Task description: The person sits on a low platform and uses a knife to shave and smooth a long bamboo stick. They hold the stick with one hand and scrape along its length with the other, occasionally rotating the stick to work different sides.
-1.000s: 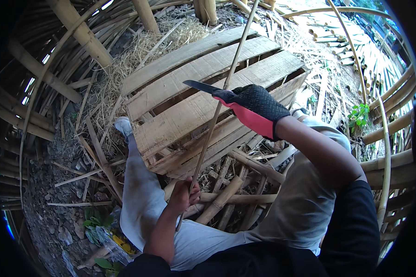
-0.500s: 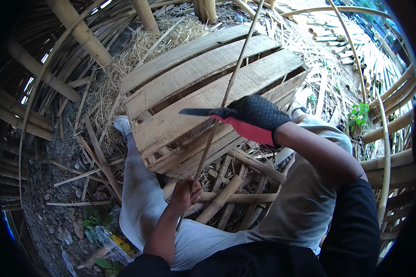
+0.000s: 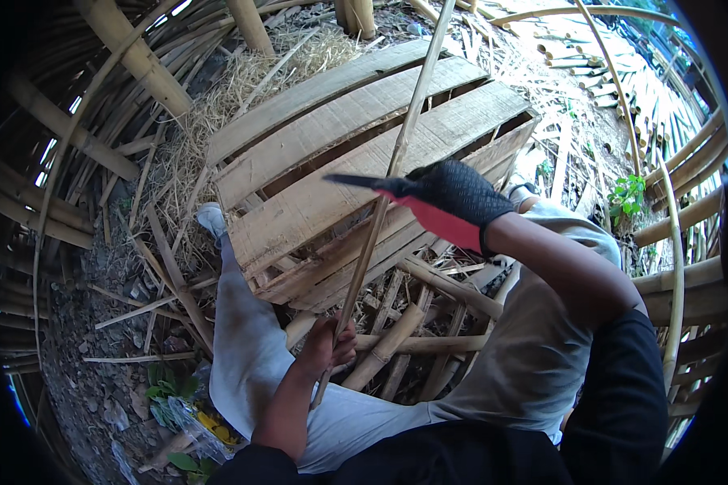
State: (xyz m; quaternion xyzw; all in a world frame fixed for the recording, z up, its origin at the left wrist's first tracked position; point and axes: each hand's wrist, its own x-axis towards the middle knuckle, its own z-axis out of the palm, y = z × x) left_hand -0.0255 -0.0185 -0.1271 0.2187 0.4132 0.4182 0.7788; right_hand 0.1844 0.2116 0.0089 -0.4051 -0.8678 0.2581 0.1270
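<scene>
My bare left hand (image 3: 329,343) is closed round the lower part of a long thin bamboo strip (image 3: 370,242), just above my lap. The strip slants up and away to the right, over a slatted wooden crate (image 3: 323,194). My right hand (image 3: 453,202), in a black and red glove, grips a knife whose handle is hidden in the fist. The dark knife blade (image 3: 352,180) points left and lies across the strip near the middle of its length. The glove is beside the strip, above the crate's near right part.
Bamboo pieces (image 3: 388,347) lie between my legs, below the crate. Dry shavings (image 3: 218,101) heap behind it on the left. Bamboo poles (image 3: 141,61) stand at the far left, and cut bamboo lengths (image 3: 590,73) are stacked at the far right. A plastic bag (image 3: 206,424) lies at lower left.
The bamboo strip has turned in my left hand, showing a broader, paler side. My right hand and the knife have shifted slightly to the right, with the blade tilting a little.
</scene>
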